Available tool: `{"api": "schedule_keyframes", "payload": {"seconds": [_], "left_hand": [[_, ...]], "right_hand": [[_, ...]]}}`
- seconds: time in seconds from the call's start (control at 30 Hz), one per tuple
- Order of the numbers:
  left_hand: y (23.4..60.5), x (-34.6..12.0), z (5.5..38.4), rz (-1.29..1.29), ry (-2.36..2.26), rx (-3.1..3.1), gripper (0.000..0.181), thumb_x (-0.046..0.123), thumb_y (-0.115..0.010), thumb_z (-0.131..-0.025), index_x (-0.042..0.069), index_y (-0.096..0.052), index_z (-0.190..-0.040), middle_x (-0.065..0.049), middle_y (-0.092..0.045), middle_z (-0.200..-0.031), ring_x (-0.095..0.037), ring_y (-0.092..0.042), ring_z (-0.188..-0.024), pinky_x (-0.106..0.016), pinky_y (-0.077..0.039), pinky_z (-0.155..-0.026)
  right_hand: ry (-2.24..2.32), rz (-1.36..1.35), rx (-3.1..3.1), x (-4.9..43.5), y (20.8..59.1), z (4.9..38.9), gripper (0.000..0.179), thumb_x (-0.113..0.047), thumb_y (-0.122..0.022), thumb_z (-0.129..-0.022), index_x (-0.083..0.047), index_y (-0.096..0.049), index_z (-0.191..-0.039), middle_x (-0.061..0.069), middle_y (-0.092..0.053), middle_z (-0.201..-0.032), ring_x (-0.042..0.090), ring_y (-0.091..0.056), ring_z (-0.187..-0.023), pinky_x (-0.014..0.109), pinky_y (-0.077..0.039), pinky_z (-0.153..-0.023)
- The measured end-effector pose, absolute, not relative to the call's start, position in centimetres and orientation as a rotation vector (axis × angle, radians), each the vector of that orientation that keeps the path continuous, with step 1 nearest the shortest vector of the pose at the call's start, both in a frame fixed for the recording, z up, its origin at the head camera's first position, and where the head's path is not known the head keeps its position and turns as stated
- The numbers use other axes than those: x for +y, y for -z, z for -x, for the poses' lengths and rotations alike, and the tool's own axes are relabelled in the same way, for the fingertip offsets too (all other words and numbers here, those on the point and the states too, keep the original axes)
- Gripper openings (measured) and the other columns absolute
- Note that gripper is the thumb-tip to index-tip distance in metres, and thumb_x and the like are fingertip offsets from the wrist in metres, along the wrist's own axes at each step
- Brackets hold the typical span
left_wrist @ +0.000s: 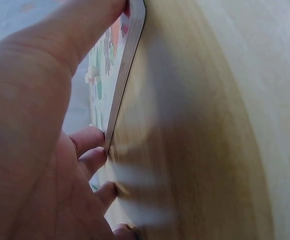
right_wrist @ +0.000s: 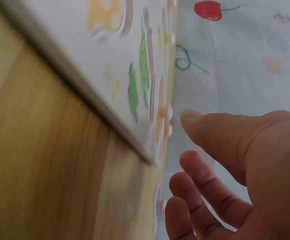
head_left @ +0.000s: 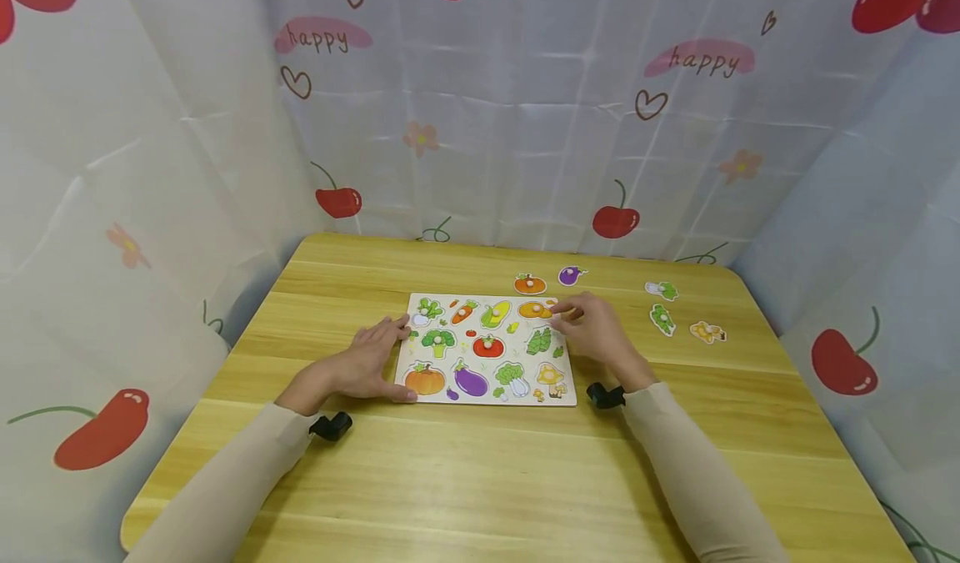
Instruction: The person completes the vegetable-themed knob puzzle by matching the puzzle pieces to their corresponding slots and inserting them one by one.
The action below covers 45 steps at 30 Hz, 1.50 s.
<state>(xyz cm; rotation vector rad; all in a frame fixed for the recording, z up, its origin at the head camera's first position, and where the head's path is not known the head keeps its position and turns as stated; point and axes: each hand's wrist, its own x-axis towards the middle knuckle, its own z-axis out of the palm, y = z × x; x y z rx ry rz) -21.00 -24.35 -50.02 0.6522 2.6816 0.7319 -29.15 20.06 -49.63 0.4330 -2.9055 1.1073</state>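
A wooden knob puzzle board (head_left: 468, 327) printed with vegetables lies flat on the table. My left hand (head_left: 367, 361) is spread along its left side, the thumb at the near left corner and fingers touching the edge, as the left wrist view also shows. By the far right corner is my right hand (head_left: 596, 334), its fingertips close to the orange potato-like piece (head_left: 534, 309). In the right wrist view the thumb (right_wrist: 205, 127) and fingers stand apart with nothing between them. Knobbed carrot (head_left: 464, 312), corn (head_left: 496, 314), broccoli (head_left: 438, 343) and tomato (head_left: 488, 346) pieces sit in the board.
Beyond the board lie a loose pumpkin piece (head_left: 530, 284) and an eggplant piece (head_left: 572, 275). Farther right on the wooden table (head_left: 480, 480) are a bok choy piece (head_left: 662, 290), a green pea piece (head_left: 662, 319) and a mushroom piece (head_left: 708, 332). A cherry-print curtain (head_left: 510, 146) surrounds the table.
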Motion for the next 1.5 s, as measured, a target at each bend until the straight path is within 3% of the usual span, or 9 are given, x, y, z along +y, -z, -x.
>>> {"api": "schedule_keyframes", "payload": {"seconds": [0.63, 0.83, 1.07, 1.3, 1.5], "left_hand": [[49.9, -24.1, 21.1, -0.639, -0.724, 2.687, 0.118, 0.058, -0.095, -0.095, -0.006, -0.036, -0.175, -0.024, -0.011, -0.196, -0.058, -0.007, -0.181, -0.084, -0.007, -0.143], [49.9, -24.1, 20.9, -0.630, -0.730, 2.678, 0.120, 0.058, -0.095, -0.095, -0.007, -0.035, -0.176, -0.025, -0.010, -0.196, -0.058, -0.006, -0.181, -0.083, -0.006, -0.143], [50.1, -24.3, 21.0, -0.629, -0.703, 2.688, 0.118, 0.060, -0.095, -0.094, -0.004, -0.037, -0.175, -0.023, -0.010, -0.197, -0.057, -0.007, -0.182, -0.083, -0.007, -0.143], [50.2, -24.5, 21.0, -0.622, -0.720, 2.677, 0.120, 0.060, -0.095, -0.094, -0.004, -0.036, -0.176, -0.022, -0.009, -0.197, -0.056, -0.006, -0.182, -0.082, -0.007, -0.144], [50.2, -24.5, 21.1, -0.627, -0.722, 2.680, 0.119, 0.060, -0.095, -0.094, -0.004, -0.037, -0.176, -0.023, -0.010, -0.197, -0.057, -0.006, -0.182, -0.083, -0.007, -0.143]], "right_hand": [[-0.970, -0.343, -2.863, 29.4, 50.5, 29.9, 0.036, -0.024, -0.082, -0.112, -0.004, -0.081, -0.143, 0.028, -0.072, -0.147, 0.052, -0.072, -0.131, 0.071, -0.061, -0.111], [-0.926, -0.318, -2.838, 32.6, 51.0, 29.9, 0.043, -0.026, -0.085, -0.110, 0.000, -0.079, -0.144, 0.035, -0.068, -0.149, 0.055, -0.071, -0.127, 0.070, -0.062, -0.102], [-0.893, -0.164, -2.849, 35.0, 51.1, 29.8, 0.051, -0.027, -0.085, -0.110, 0.007, -0.075, -0.147, 0.041, -0.067, -0.151, 0.063, -0.071, -0.129, 0.076, -0.060, -0.107], [-0.899, -0.092, -2.865, 35.7, 51.3, 30.2, 0.030, -0.021, -0.078, -0.114, 0.003, -0.085, -0.129, 0.032, -0.084, -0.126, 0.049, -0.080, -0.110, 0.059, -0.065, -0.094], [-0.884, -0.184, -2.838, 35.3, 51.3, 30.3, 0.018, -0.013, -0.081, -0.111, -0.002, -0.089, -0.124, 0.025, -0.087, -0.118, 0.041, -0.080, -0.103, 0.032, -0.057, -0.083]]}}
